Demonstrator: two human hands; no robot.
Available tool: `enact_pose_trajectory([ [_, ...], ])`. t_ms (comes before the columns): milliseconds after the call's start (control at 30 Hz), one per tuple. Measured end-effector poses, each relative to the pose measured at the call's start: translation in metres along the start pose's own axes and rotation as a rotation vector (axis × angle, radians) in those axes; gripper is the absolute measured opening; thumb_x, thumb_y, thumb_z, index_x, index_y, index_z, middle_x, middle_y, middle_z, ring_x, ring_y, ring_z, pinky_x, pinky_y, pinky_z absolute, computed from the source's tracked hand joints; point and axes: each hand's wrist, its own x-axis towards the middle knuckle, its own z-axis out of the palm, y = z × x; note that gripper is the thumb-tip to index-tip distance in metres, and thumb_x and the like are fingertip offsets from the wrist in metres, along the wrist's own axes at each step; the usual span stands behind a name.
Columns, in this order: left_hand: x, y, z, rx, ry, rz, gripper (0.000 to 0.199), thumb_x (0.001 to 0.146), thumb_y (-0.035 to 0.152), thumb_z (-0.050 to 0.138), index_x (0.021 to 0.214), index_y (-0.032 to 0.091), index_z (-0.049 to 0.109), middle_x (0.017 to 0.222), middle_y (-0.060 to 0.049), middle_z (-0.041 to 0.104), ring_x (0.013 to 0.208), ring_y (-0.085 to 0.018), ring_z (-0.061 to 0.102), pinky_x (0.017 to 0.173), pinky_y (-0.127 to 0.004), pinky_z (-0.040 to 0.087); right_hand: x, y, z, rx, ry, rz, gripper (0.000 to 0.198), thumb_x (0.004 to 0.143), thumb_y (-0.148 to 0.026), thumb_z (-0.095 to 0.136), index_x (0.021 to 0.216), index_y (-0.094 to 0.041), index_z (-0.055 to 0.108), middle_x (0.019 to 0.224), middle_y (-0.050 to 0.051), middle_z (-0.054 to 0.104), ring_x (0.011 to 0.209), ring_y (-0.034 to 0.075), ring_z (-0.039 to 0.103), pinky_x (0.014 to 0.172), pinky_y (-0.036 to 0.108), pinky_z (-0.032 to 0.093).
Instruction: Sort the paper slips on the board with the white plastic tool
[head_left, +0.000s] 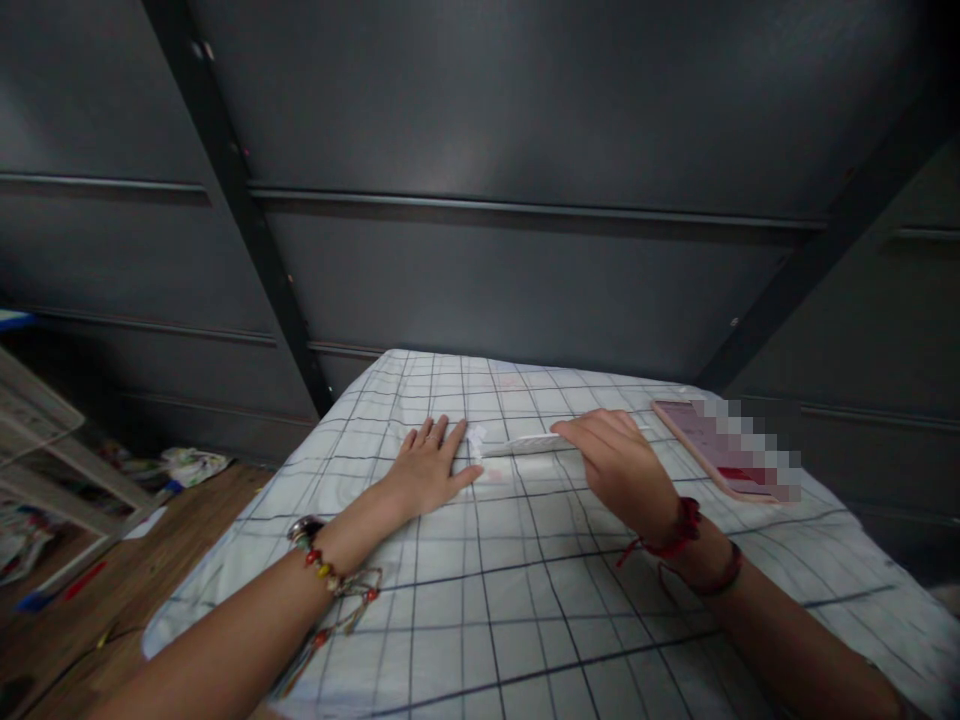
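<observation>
My left hand [429, 472] lies palm down on the white checked cloth [480, 600], its fingers spread. Close to its thumb and fingertips is a small crumpled whitish piece [475, 438] whose kind I cannot make out. My right hand [616, 462] is closed around the right end of a thin, flat white strip [529, 443]. That strip points left, low over the cloth, with its tip near the whitish piece. Part of the strip is hidden by my right fingers.
To the right of my right hand lies a phone [712, 450] in a pinkish case, its screen partly pixelated. A dark panelled wall [525, 290] rises behind the cloth. On the left, a whitish rack [67, 520] stands on the wooden floor [187, 530].
</observation>
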Motion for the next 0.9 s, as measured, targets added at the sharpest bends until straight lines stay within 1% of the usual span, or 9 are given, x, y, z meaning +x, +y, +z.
enact_pose_trajectory([
  [100, 0.001, -0.001, 0.001, 0.006, -0.002, 0.004, 0.075, 0.084, 0.064, 0.027, 0.141, 0.016, 0.017, 0.144, -0.013, 0.015, 0.130, -0.035, 0.011, 0.101, -0.049, 0.016, 0.001, -0.002, -0.002, 0.028, -0.017, -0.016, 0.024, 0.080, -0.005, 0.038, 0.085, -0.015, 0.059, 0.073, 0.003, 0.062, 0.072, 0.015, 0.050, 0.069, 0.029, 0.035],
  [200, 0.001, -0.001, 0.001, 0.012, -0.006, -0.001, 0.076, 0.084, 0.065, 0.027, 0.141, 0.016, 0.017, 0.144, -0.013, 0.015, 0.129, -0.036, 0.012, 0.101, -0.049, 0.016, 0.001, -0.004, -0.003, 0.017, 0.002, -0.014, 0.026, 0.080, -0.002, 0.036, 0.085, -0.015, 0.058, 0.073, 0.003, 0.061, 0.072, 0.016, 0.049, 0.069, 0.030, 0.035],
  [300, 0.001, -0.001, 0.000, 0.016, -0.012, 0.007, 0.077, 0.084, 0.066, 0.026, 0.141, 0.015, 0.016, 0.144, -0.014, 0.016, 0.129, -0.036, 0.012, 0.101, -0.049, 0.015, 0.001, -0.003, -0.002, -0.018, 0.011, -0.005, 0.022, 0.082, -0.006, 0.038, 0.084, -0.015, 0.058, 0.073, 0.004, 0.062, 0.072, 0.016, 0.049, 0.069, 0.030, 0.034],
  [367, 0.000, -0.001, -0.002, 0.011, -0.020, 0.030, 0.076, 0.084, 0.066, 0.027, 0.141, 0.018, 0.016, 0.144, -0.014, 0.016, 0.129, -0.037, 0.011, 0.101, -0.050, 0.015, 0.001, -0.002, -0.002, -0.037, 0.000, -0.004, 0.019, 0.084, -0.009, 0.040, 0.082, -0.015, 0.058, 0.072, 0.004, 0.061, 0.071, 0.016, 0.049, 0.068, 0.030, 0.034],
  [433, -0.001, -0.001, -0.005, -0.003, -0.038, 0.065, 0.069, 0.084, 0.066, 0.027, 0.140, 0.025, 0.019, 0.145, -0.011, 0.015, 0.129, -0.039, 0.010, 0.100, -0.052, 0.015, 0.001, -0.001, -0.003, -0.046, -0.002, -0.006, 0.018, 0.084, -0.011, 0.040, 0.081, -0.015, 0.058, 0.071, 0.004, 0.062, 0.070, 0.016, 0.049, 0.068, 0.030, 0.034],
  [533, -0.003, -0.001, -0.009, -0.034, -0.064, 0.100, 0.058, 0.085, 0.064, 0.029, 0.135, 0.034, 0.029, 0.146, -0.006, 0.013, 0.128, -0.041, 0.009, 0.099, -0.055, 0.015, 0.002, 0.001, -0.005, -0.043, 0.029, -0.010, 0.020, 0.083, -0.009, 0.039, 0.081, -0.014, 0.059, 0.070, 0.004, 0.062, 0.069, 0.016, 0.049, 0.067, 0.029, 0.034],
  [667, -0.003, 0.000, -0.011, -0.062, -0.072, 0.109, 0.050, 0.086, 0.059, 0.035, 0.129, 0.033, 0.038, 0.145, -0.006, 0.014, 0.127, -0.043, 0.009, 0.098, -0.057, 0.015, 0.002, 0.003, -0.004, -0.044, 0.066, -0.002, 0.023, 0.082, -0.006, 0.037, 0.082, -0.013, 0.059, 0.069, 0.004, 0.061, 0.069, 0.016, 0.048, 0.066, 0.029, 0.034],
  [767, -0.003, 0.000, -0.012, -0.081, -0.065, 0.114, 0.046, 0.087, 0.057, 0.038, 0.124, 0.031, 0.042, 0.145, -0.008, 0.015, 0.127, -0.043, 0.011, 0.098, -0.057, 0.015, 0.001, 0.003, -0.003, -0.030, 0.046, -0.009, 0.021, 0.083, -0.008, 0.039, 0.082, -0.013, 0.059, 0.070, 0.004, 0.062, 0.069, 0.016, 0.049, 0.066, 0.030, 0.035],
  [900, -0.003, 0.001, -0.013, -0.082, -0.078, 0.123, 0.040, 0.087, 0.053, 0.040, 0.121, 0.031, 0.045, 0.144, -0.007, 0.016, 0.127, -0.043, 0.011, 0.097, -0.059, 0.014, 0.001, 0.004, -0.002, -0.039, 0.042, -0.028, 0.022, 0.083, -0.007, 0.038, 0.081, -0.013, 0.059, 0.070, 0.005, 0.062, 0.069, 0.016, 0.048, 0.065, 0.030, 0.035],
])
